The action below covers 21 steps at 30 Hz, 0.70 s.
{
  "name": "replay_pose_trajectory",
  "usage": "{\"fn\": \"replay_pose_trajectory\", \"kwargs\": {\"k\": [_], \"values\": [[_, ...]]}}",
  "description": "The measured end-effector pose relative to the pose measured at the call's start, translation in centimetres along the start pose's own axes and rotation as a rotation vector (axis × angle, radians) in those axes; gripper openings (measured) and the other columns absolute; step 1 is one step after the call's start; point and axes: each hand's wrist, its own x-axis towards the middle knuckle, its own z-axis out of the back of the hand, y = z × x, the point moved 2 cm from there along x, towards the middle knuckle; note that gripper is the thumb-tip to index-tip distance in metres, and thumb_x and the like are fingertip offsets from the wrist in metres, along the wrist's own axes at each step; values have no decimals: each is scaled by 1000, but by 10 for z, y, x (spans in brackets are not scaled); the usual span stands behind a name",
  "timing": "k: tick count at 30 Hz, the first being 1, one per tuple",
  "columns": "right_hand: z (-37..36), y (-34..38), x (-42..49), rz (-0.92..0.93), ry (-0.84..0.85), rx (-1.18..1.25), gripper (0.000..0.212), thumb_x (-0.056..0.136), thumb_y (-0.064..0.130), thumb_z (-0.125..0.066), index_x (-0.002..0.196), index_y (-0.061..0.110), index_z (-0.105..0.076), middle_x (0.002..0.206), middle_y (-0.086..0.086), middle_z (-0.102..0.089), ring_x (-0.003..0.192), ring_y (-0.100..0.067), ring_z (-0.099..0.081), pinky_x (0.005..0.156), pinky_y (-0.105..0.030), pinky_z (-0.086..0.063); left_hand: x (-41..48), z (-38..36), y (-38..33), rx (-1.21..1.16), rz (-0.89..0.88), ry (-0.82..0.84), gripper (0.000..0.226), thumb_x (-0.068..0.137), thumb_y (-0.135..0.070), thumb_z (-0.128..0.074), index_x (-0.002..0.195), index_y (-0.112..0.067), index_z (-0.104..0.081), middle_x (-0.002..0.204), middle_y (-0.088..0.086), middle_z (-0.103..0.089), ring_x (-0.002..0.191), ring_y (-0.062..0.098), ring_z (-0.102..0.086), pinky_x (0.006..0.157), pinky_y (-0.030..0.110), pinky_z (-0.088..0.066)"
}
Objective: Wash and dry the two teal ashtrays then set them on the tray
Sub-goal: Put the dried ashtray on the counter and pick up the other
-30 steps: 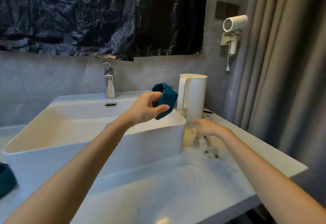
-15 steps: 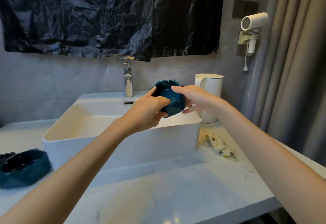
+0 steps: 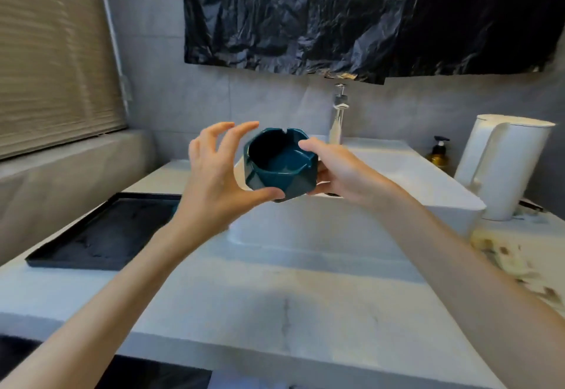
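A teal faceted ashtray (image 3: 279,171) is held upright in the air, in front of the white basin's left corner. My right hand (image 3: 339,171) grips it from the right, thumb on the rim and fingers underneath. My left hand (image 3: 214,180) is at its left side with the fingers spread and lifted off; only the thumb touches the ashtray's lower edge. A black rectangular tray (image 3: 91,235) lies on the counter to the left, partly behind my left forearm. The second ashtray is not visible.
The white basin (image 3: 397,180) with a chrome faucet (image 3: 337,119) sits behind my hands. A white kettle (image 3: 504,168), an amber pump bottle (image 3: 438,156) and a patterned cloth (image 3: 513,263) are on the right. A window blind (image 3: 52,52) fills the left wall.
The view has swung left, bringing the tray into sight. My right hand has taken hold of the ashtray, and my left hand's fingers have come off it.
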Motion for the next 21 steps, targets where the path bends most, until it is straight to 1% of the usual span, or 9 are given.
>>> {"fn": "replay_pose_trajectory", "kwargs": {"k": [2,5,7,9,11,13,15,18,21], "values": [[-32,-3,2,12,78,3,24,97,34,-43,92,18,-62,91,-8,-67,78,-21,-64,63,-27,-54,-22,17,19,-8,148,15,105,50,-49,-88,141,-33,-36,133,-3,-45,123,16,-33,95,19,-24],[-77,-16,6,-18,163,-55,22,95,34,-44,89,20,-59,88,-7,-65,73,-20,-62,61,-28,-54,-55,36,50,-38,296,53,114,41,-60,-83,141,-28,-38,124,-8,-57,114,9,-44,94,27,-36],[-104,-29,9,-40,217,-117,18,94,33,-41,91,21,-54,81,-3,-61,67,-17,-60,60,-26,-52,-75,43,67,-34,380,76,118,35,-71,-76,139,-28,-40,122,-9,-60,117,10,-49,97,33,-42],[-126,-43,11,-65,269,-163,17,94,32,-37,96,20,-49,73,-1,-60,60,-14,-58,59,-25,-49,-92,49,81,-5,431,94,117,35,-72,-74,138,-28,-40,123,-8,-60,121,13,-49,99,38,-43],[-144,-55,10,-96,314,-197,15,94,31,-34,96,19,-43,68,-2,-59,55,-14,-57,58,-25,-44,-107,51,92,14,461,123,116,37,-70,-74,139,-26,-40,125,-7,-60,122,15,-49,101,40,-44],[-157,-67,10,-113,345,-266,16,94,34,-30,95,20,-38,73,-5,-59,58,-18,-57,58,-27,-39,-118,51,101,20,488,150,117,37,-71,-73,140,-26,-40,125,-7,-60,122,15,-50,102,39,-43],[-166,-76,11,-104,348,-359,20,94,39,-28,96,21,-36,82,-4,-54,66,-21,-53,56,-28,-32,-128,48,110,25,507,172,117,37,-71,-74,140,-27,-40,122,-10,-60,121,13,-49,100,33,-41],[-173,-82,11,-80,339,-476,22,95,40,-27,94,20,-37,78,1,-48,65,-17,-48,59,-31,-32,-140,44,122,30,518,180,109,42,-60,-83,139,-29,-43,114,-17,-54,120,10,-48,94,23,-37],[-176,-86,13,-87,380,-561,22,95,38,-25,87,19,-33,74,0,-51,64,-15,-49,62,-33,-33,-146,41,132,58,532,172,102,47,-53,-87,137,-29,-46,119,-15,-56,119,8,-47,93,22,-36]]}}
